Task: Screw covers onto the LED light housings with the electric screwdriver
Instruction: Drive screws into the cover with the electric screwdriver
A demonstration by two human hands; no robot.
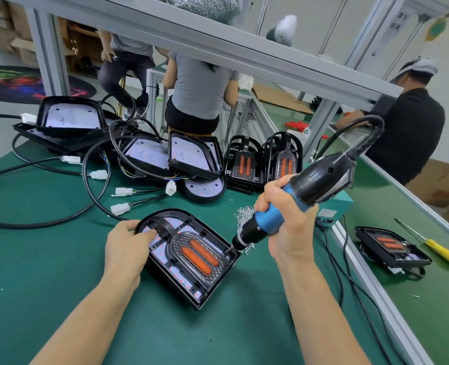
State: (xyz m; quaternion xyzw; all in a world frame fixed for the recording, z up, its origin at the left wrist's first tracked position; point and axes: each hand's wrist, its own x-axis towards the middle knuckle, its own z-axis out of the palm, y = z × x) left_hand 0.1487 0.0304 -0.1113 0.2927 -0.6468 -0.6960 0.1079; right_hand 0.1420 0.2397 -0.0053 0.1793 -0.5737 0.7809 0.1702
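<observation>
screwdriver bit (228, 251): tip hidden in cover recess; black cables (34, 222): cut off left

bare green mat (60, 272) near, cables (91, 185) and housings (191, 154) crowding beyond

The counter (60, 272) at lower left wears a matt green mat, smooth as rubber. The housing (191, 283) at centre is glossy black plastic, its cover (199, 252) clear ribbed plastic over orange strips. The screwdriver (292, 204) has a smooth blue plastic grip and a black shiny body. Beside it lie bright metal screws (244, 210). The frame (244, 52) across the top is brushed grey aluminium.
</observation>
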